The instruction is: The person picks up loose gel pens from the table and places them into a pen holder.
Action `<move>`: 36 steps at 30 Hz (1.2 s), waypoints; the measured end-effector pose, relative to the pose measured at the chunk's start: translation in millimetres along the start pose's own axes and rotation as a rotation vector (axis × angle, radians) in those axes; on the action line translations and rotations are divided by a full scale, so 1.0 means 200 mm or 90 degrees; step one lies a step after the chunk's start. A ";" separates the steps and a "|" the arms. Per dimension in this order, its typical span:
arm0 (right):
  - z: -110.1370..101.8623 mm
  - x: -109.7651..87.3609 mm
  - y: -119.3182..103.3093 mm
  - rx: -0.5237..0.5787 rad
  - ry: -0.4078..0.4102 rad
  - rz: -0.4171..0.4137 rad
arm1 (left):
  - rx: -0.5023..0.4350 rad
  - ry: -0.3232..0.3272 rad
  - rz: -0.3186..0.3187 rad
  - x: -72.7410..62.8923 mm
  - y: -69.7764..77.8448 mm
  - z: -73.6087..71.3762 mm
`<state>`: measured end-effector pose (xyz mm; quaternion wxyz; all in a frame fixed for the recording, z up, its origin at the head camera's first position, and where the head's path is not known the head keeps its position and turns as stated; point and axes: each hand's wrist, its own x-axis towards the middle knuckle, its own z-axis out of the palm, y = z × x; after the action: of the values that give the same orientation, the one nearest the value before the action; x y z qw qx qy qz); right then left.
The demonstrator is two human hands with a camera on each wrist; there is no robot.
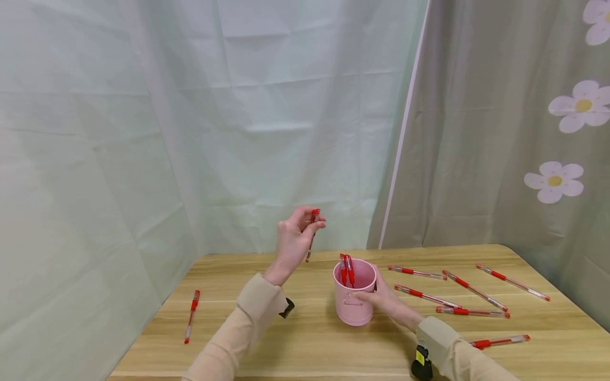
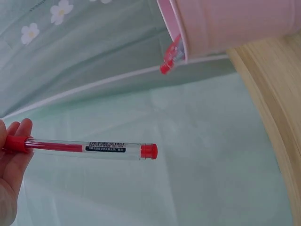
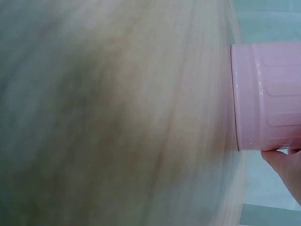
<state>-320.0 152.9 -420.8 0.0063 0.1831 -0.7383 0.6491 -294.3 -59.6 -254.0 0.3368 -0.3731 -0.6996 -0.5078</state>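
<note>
Pen (image 2: 89,147) with a clear barrel hangs above the worktop (image 1: 310,349), toward its far edge and left of the pink cup (image 1: 353,312), apart from its rim; the left hand (image 1: 292,241) pinches it between thumb and fingers, which cover part of its upper end, and the small print on its label is hard to read; the right hand (image 1: 383,299) is curled against the cup's right side, its far fingers hidden behind the wall; the cup runs out of both wrist views, and whether its base sits flat on the wood is hard to tell; the red pens (image 1: 350,271) inside it show only their upper parts. Six more pens (image 1: 474,290) lie spread toward the worktop's right edge, the nearest passing behind the right sleeve (image 1: 443,338); a lone pen (image 1: 192,315) lies by the left edge; the near corners are cut off by the head view; a pale curtain (image 1: 286,132) and a grey flowered curtain (image 1: 457,132) hang beyond the far edge.
</note>
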 end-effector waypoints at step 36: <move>-0.01 -0.02 -0.01 0.000 -0.024 -0.017 | -0.162 0.070 -0.106 -0.02 -0.12 0.19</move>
<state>-316.5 155.7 -419.2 0.0009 0.2052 -0.7359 0.6453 -316.0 -29.5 -278.5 0.2816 -0.3253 -0.6387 -0.6379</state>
